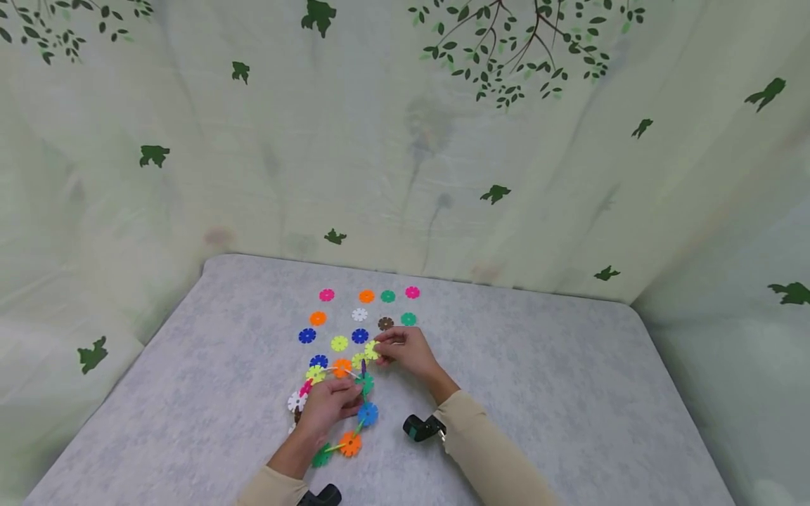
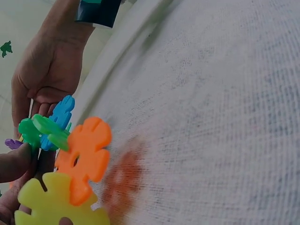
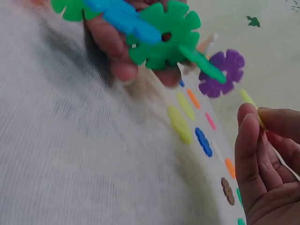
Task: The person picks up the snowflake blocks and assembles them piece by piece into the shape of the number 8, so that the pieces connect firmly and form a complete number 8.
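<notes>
A chain of interlocking plastic flower discs hangs in a loop from my left hand (image 1: 329,409), whose fingers grip it near a green disc (image 3: 151,52). Light blue (image 1: 368,413) and orange (image 1: 351,444) discs belong to the loop. A purple disc (image 3: 232,63) stands at one end, joined through a smaller-looking edge-on green piece (image 3: 204,64). Between thumb and fingers, my right hand (image 1: 411,351) pinches a yellow disc (image 3: 247,97). That disc is close to the purple one, with a gap between them in the right wrist view.
Loose flower discs lie flat in uneven rows beyond the hands, among them pink (image 1: 326,295), white (image 1: 359,315), brown (image 1: 385,323) and dark blue (image 1: 306,336) ones. The grey tabletop (image 1: 538,379) meets a leaf-printed curtain (image 1: 380,161) at its far edge.
</notes>
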Available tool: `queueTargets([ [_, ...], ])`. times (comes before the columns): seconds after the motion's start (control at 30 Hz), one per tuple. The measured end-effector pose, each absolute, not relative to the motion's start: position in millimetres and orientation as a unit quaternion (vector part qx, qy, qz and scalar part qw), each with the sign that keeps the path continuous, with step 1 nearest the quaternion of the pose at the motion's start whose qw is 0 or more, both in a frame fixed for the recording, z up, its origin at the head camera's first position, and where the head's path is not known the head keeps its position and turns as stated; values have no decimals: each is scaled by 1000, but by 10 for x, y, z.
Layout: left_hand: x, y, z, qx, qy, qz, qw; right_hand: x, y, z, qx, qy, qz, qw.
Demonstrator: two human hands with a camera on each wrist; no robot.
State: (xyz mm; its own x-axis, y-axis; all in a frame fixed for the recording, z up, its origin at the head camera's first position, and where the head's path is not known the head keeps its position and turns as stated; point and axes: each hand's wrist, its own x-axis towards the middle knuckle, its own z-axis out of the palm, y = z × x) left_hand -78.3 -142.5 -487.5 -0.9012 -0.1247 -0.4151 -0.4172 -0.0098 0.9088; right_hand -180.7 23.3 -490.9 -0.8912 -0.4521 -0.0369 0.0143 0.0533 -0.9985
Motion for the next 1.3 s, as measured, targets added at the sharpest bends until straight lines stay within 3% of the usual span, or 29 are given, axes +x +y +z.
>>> queueTargets([
  [0.83,-783,-1408,-4848,-198,693,684,115,-1792,72,-4778,-150,730,-638,192],
  [1.3,-771,-1355,-4893,-182,727,659,68,-1551,109,-4352,-196,751,-610,163],
])
